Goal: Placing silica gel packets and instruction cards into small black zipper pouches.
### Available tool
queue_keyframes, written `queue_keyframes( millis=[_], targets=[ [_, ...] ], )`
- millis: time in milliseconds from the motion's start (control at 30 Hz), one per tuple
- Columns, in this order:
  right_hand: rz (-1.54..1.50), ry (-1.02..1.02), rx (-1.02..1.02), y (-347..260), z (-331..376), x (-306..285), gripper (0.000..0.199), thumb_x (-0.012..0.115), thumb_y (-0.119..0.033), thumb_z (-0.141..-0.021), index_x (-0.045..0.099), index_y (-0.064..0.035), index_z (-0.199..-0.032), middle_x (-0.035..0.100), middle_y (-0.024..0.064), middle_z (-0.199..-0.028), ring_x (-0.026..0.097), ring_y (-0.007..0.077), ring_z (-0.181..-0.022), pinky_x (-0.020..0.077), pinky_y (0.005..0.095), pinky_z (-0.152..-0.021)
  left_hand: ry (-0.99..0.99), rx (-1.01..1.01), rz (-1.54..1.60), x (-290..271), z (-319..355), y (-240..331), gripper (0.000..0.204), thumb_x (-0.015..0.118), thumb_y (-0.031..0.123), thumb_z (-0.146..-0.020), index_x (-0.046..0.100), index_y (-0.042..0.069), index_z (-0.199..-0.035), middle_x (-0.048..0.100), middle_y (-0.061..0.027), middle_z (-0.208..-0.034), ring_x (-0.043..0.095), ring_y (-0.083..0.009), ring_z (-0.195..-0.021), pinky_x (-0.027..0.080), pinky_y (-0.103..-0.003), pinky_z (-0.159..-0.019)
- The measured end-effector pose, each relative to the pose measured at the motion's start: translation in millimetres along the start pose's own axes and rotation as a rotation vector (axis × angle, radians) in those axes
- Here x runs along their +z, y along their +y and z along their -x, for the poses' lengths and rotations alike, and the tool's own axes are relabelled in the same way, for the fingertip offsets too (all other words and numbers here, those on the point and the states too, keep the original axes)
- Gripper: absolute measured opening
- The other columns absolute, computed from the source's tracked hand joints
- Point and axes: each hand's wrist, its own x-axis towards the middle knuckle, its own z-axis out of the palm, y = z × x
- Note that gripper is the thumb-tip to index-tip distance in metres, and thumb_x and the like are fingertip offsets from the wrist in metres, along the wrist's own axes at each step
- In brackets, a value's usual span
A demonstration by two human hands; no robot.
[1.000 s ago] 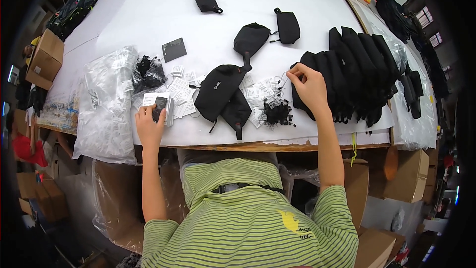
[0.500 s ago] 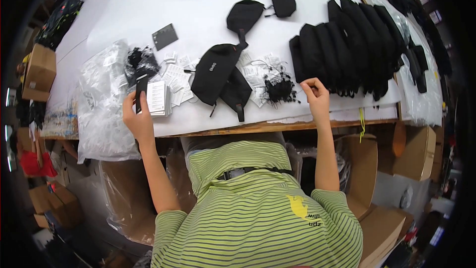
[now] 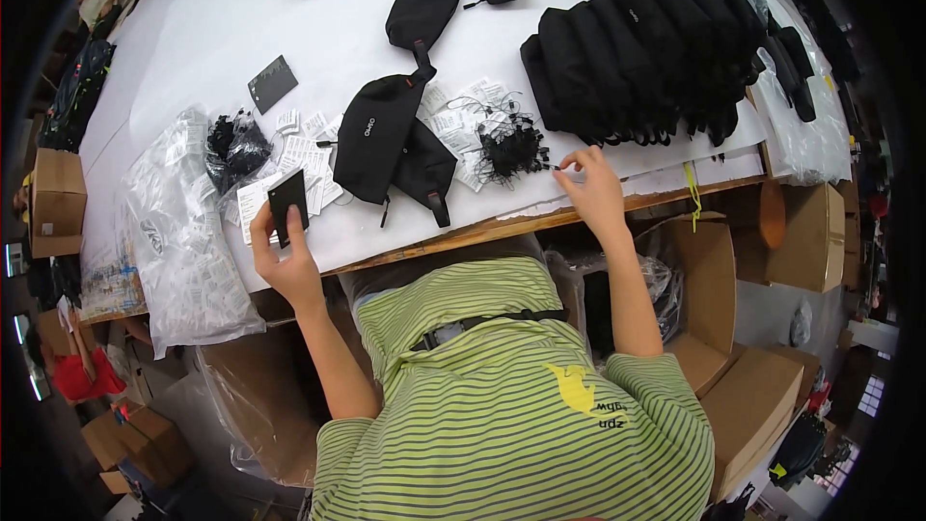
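My left hand (image 3: pixel 289 268) grips a black card tag (image 3: pixel 286 199) upright between thumb and fingers, above a stack of white printed cards (image 3: pixel 253 201). At the right edge of a tangled pile of black tag strings (image 3: pixel 511 147), my right hand (image 3: pixel 594 191) pinches the small dark end of one string. Between the hands lies a black pouch (image 3: pixel 371 140) with a light mark, overlapping a second black pouch (image 3: pixel 424 166). White paper labels (image 3: pixel 455 125) are scattered under and around the string pile.
Many black pouches (image 3: pixel 617 68) stand packed in a row at right. More pouches (image 3: pixel 424 12) lie toward the back, near a loose black card (image 3: pixel 273 85). A clear plastic bag (image 3: pixel 183 260) hangs over the table's left front edge. Cardboard boxes (image 3: pixel 709 280) stand below.
The black card in my left hand has turned from edge-on to show its broad face. My right hand has moved left and down to the string pile, now pinching a string end. The view has shifted.
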Motion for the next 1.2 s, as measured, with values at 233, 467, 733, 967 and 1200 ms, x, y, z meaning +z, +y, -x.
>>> queue_keyframes(
  millis=[233, 467, 733, 967, 1200],
  targets=[
    [0.083, -0.039, -0.009, 1.7, -5.9, 11.1, 0.014, 0.067, -0.020, -0.078, 0.059, -0.0099, -0.080, 0.053, 0.0045, -0.086, 0.060, 0.0249, -0.075, 0.0469, 0.0377, -0.065, -0.091, -0.023, -0.004, 3.1, 12.6, 14.2, 0.023, 0.066, 0.004, -0.082, 0.060, -0.003, -0.103, 0.062, -0.0060, -0.090, 0.056, -0.0141, -0.082, 0.044, -0.027, -0.077],
    [0.092, -0.043, -0.087, 1.1, -11.3, 12.5, 0.012, 0.067, -0.019, -0.078, 0.060, -0.0096, -0.077, 0.052, 0.0045, -0.083, 0.058, 0.0247, -0.071, 0.0459, 0.0368, -0.061, -0.271, 0.014, 0.128, 24.7, 27.3, 27.7, 0.025, 0.067, -0.001, -0.079, 0.061, -0.002, -0.102, 0.062, -0.0070, -0.088, 0.057, -0.0150, -0.079, 0.045, -0.026, -0.075],
    [-0.678, -0.067, 0.035, -39.6, 9.9, -6.8, 0.008, 0.064, -0.006, -0.083, 0.058, -0.0022, -0.083, 0.054, -0.0012, -0.072, 0.047, 0.0035, -0.059, 0.0364, 0.0205, -0.052, -0.512, -0.085, 0.320, 41.0, 53.1, 63.2, 0.023, 0.067, -0.001, -0.077, 0.061, 0.000, -0.099, 0.060, -0.0071, -0.084, 0.057, -0.0142, -0.072, 0.045, -0.025, -0.068],
    [-0.818, -0.173, -0.117, -114.0, 35.5, -0.6, 0.006, 0.062, -0.005, -0.085, 0.058, -0.0027, -0.090, 0.042, -0.0046, -0.059, 0.034, 0.0025, -0.051, 0.0258, 0.0204, -0.046, -0.721, -0.178, 0.365, 44.2, 61.8, 80.2, 0.040, 0.067, 0.001, -0.077, 0.059, 0.008, -0.116, 0.059, -0.0058, -0.084, 0.058, -0.0140, -0.070, 0.047, -0.026, -0.064],
    [-0.702, -0.180, -0.185, -124.0, 32.9, -1.9, 0.007, 0.065, -0.007, -0.082, 0.059, -0.0029, -0.085, 0.030, -0.0018, -0.052, 0.026, 0.0056, -0.047, 0.0228, 0.0242, -0.044, -0.741, -0.059, 0.291, 39.5, 59.3, 85.6, 0.045, 0.066, -0.001, -0.077, 0.058, 0.011, -0.120, 0.059, -0.0067, -0.084, 0.059, -0.0167, -0.071, 0.048, -0.028, -0.063]
  ],
)
